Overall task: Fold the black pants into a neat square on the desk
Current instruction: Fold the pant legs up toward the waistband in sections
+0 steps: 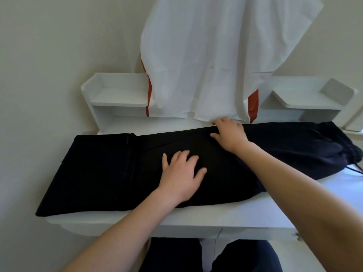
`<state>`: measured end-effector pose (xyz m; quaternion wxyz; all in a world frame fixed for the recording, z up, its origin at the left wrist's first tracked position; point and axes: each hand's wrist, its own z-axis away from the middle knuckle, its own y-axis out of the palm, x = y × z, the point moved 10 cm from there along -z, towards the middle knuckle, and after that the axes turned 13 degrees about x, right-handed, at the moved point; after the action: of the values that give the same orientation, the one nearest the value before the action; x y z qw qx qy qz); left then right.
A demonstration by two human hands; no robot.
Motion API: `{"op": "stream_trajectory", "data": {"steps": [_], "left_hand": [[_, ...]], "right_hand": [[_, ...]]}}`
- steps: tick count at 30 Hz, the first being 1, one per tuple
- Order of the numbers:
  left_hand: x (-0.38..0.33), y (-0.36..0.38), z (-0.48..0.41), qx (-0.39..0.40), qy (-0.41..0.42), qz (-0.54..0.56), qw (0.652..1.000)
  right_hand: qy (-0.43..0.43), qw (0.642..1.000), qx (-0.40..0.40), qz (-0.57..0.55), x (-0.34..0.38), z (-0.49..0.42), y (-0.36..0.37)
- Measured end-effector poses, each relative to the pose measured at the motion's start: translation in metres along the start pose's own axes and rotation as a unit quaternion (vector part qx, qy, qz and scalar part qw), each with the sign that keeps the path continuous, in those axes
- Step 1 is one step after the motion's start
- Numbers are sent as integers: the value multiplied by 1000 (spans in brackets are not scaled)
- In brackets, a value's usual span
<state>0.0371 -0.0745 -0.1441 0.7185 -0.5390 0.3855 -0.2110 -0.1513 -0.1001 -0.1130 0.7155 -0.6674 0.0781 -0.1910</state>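
Black pants (110, 171) are lying lengthwise across the desk (255, 214), legs seemingly stacked into one long strip, so I judge the crosswise folds are all remaining. My left hand (181, 174) is pressing flat, fingers spread, on the middle. My right hand (230, 135) is resting open with fingertips at the far edge, gripping nothing I can see.

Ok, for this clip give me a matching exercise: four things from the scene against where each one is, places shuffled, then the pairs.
Things:
1. left hand
2. right hand
3. drawstring
4. white cloth

Places:
A. hanging behind the desk
B. far edge of the pants
C. flat on the middle of the pants
D. right end of the pants

Pairs: 1-C, 2-B, 3-D, 4-A
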Motion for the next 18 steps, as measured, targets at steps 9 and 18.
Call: {"op": "stream_trajectory", "data": {"steps": [9,18], "left_hand": [[-35,-37,-79,-39,41,12,998],[-61,-20,-140,31,-22,-44,998]], "right_hand": [[-52,998,-13,-40,-12,105,-25],[-137,988,-70,-9,-13,172,-2]]}}
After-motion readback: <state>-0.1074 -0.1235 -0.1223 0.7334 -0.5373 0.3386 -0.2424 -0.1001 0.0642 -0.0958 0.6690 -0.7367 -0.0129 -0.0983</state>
